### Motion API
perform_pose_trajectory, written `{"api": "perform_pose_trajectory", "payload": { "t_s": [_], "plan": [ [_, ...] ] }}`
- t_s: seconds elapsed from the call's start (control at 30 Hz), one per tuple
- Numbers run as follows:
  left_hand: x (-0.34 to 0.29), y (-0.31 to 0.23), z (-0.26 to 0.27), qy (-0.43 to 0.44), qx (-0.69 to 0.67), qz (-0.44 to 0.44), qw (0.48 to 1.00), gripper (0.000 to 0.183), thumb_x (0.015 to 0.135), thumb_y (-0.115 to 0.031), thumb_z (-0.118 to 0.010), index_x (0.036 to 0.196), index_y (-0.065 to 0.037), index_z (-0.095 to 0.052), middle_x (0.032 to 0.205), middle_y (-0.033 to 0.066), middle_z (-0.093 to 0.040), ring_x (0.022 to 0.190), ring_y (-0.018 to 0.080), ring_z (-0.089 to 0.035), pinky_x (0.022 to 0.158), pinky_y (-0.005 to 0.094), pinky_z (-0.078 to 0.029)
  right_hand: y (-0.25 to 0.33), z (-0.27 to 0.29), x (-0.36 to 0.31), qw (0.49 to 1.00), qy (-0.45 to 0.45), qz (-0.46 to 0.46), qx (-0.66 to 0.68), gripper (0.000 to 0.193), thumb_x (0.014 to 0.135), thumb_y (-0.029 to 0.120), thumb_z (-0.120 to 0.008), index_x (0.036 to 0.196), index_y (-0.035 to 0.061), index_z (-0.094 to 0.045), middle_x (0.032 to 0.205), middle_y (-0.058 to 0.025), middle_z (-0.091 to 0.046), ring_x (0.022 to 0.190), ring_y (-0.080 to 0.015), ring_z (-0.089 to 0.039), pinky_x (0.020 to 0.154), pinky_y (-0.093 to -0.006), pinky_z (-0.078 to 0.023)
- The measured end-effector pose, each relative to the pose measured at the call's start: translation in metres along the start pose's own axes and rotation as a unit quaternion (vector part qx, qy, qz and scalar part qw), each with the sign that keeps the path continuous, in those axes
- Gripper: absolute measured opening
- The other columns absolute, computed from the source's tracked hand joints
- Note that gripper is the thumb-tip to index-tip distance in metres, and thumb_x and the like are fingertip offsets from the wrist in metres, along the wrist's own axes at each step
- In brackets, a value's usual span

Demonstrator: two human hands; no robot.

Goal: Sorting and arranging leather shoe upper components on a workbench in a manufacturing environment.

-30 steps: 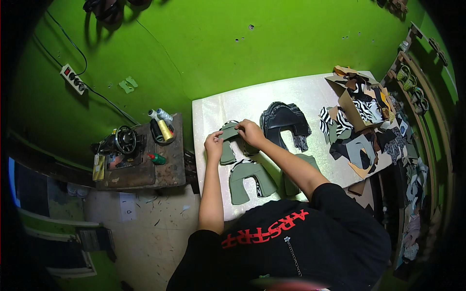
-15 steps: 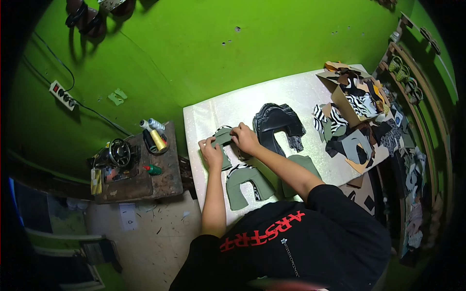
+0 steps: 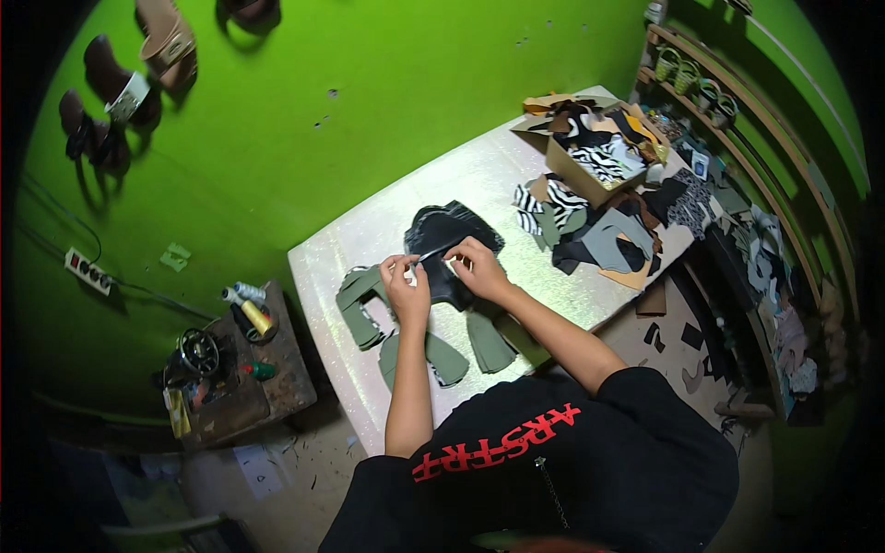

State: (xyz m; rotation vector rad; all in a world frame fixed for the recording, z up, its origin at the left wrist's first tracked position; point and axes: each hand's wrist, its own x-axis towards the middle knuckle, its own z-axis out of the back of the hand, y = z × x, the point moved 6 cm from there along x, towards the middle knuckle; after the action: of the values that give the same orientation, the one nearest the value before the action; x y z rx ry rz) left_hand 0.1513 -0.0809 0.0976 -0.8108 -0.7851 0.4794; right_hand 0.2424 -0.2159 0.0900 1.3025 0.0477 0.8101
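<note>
The pile of black curved pieces (image 3: 454, 224) lay on the pale, shiny counter (image 3: 339, 247), with both hands at it. The left hand (image 3: 407, 288) was over the left side of the pile, its fingers (image 3: 397, 264) bent and drawn close to the thumb; whether they gripped a black edge, I could not tell. The right hand (image 3: 481, 270) was over the right part of the pile, its fingers (image 3: 472, 247) curled with a small gap to the thumb; again I could not tell if they had hold of anything.

Left of the black pile was a stack of green curved pieces (image 3: 350, 313). Below the black pile lay another green stack (image 3: 447, 363), partly hidden by the left forearm, and beside that a third green stack (image 3: 489, 345), near the right forearm.

To the right of the black pile, and higher, stood an open cardboard box (image 3: 583, 175) full of scraps, with zebra-striped scraps (image 3: 564, 200) and a grey scrap (image 3: 610, 237) near it. Well to the left of the black pile, on a wooden table (image 3: 288, 392), were a sewing machine (image 3: 197, 354), thread cones (image 3: 253, 318) and a green bottle (image 3: 261, 370).
</note>
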Motion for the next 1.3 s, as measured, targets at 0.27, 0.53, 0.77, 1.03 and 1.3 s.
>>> {"api": "perform_pose_trajectory", "payload": {
  "t_s": [0.27,0.53,0.77,1.03,1.3],
  "plan": [
    [-0.008,-0.089,-0.105,0.039,-0.109,-0.054,0.992,0.007,0.078,-0.001,-0.054,0.08,-0.003,-0.06,0.089,0.0051,-0.052,0.074,0.0125,-0.052,0.06,0.0236,-0.043,-0.059,0.169,-0.027,0.985,-0.164,-0.024,-0.038,0.009,0.076,0.001,-0.053,0.082,0.002,-0.06,0.073,-0.0061,-0.049,0.056,-0.0122,-0.045,0.052,-0.0232,-0.036],
    [-0.022,-0.154,-0.255,0.083,-0.097,-0.089,0.988,0.009,0.075,-0.005,-0.056,0.083,-0.004,-0.06,0.089,0.0074,-0.056,0.08,0.0186,-0.054,0.065,0.0282,-0.04,-0.125,0.351,-0.022,0.964,-0.248,-0.07,-0.072,0.007,0.076,0.002,-0.055,0.08,-0.0005,-0.06,0.071,-0.0033,-0.049,0.055,-0.0076,-0.042,0.05,-0.0213,-0.035],
    [-0.038,-0.204,-0.332,0.157,-0.096,-0.075,0.98,0.017,0.073,-0.004,-0.057,0.09,-0.002,-0.058,0.103,0.0143,-0.056,0.099,0.029,-0.053,0.087,0.0337,-0.039,-0.166,0.432,0.029,0.955,-0.223,-0.024,-0.194,0.015,0.071,0.005,-0.058,0.086,0.0034,-0.06,0.078,-0.0087,-0.053,0.072,-0.0229,-0.051,0.068,-0.0327,-0.042],
    [-0.017,-0.221,-0.372,0.169,-0.069,-0.091,0.979,0.017,0.074,-0.004,-0.056,0.091,-0.002,-0.057,0.105,0.0154,-0.054,0.102,0.0307,-0.05,0.088,0.0349,-0.038,-0.213,0.453,0.102,0.884,-0.047,-0.192,-0.424,0.078,0.055,0.031,-0.074,0.123,0.0101,-0.04,0.128,-0.0171,-0.034,0.118,-0.0358,-0.03,0.095,-0.0473,-0.029],
    [0.014,-0.22,-0.413,0.192,-0.047,-0.123,0.973,0.018,0.073,-0.004,-0.056,0.091,-0.003,-0.057,0.105,0.0146,-0.052,0.101,0.0313,-0.049,0.088,0.0361,-0.038,-0.224,0.413,0.102,0.854,0.083,-0.266,-0.44,0.075,0.058,0.032,-0.073,0.123,0.0147,-0.04,0.127,-0.0114,-0.039,0.115,-0.0409,-0.034,0.095,-0.0502,-0.031]
  ]
}}
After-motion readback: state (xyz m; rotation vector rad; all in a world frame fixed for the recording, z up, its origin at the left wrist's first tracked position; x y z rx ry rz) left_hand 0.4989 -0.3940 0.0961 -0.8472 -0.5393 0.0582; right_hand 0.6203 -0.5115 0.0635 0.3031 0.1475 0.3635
